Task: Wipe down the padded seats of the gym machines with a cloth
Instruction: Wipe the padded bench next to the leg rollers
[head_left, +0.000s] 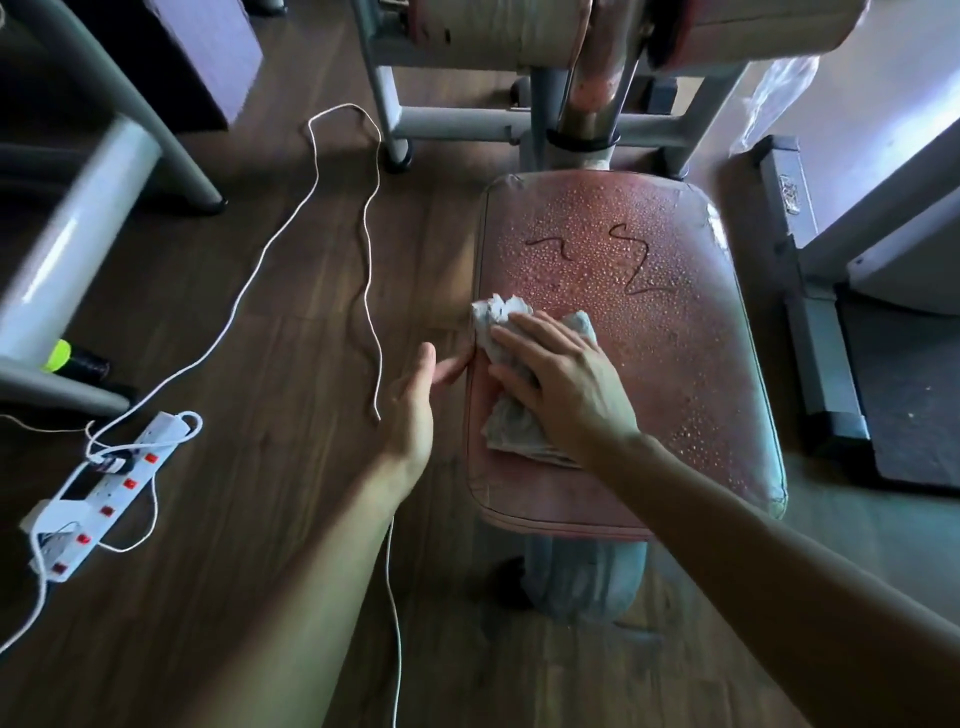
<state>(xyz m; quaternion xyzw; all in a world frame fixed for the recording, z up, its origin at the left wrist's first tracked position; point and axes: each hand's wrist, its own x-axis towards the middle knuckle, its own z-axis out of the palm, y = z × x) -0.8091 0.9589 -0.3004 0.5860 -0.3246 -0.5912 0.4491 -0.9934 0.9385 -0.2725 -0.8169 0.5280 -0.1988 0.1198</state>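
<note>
Two bare forearms reach in from the near edge. The left hand (415, 400) is released, its fingers straight and its fingertips touching the left edge of the one padded seat (675, 364). The right hand (563, 387) lies flat with spread fingers, its grip slack, and presses on the one cloth (511, 423). This crumpled grey-white rag sits on the near-left part of the seat, with bunched ends showing beyond the fingertips and under the wrist.

The seat is a worn reddish pad with piped edges. Its near-left area looks smooth, while the far and right parts are covered in many small droplets. Two dark squiggly lines show among the droplets on the far half.

A white cable (399, 649) runs along the floor (156, 649) under the left forearm, and more white cable loops away to the left of the seat. One white power strip (98, 499) lies at the left with five red switches in a row.

The floor is dark wood-look planking. One black mat (914, 405) lies to the right of the seat beside a grey frame. Past the seat, a rusty post rises from the grey tubular frame (457, 122), and two pale roll pads (498, 31) sit across the top edge. More grey tubing crosses the far left, and a pale wall stands at the far right.
</note>
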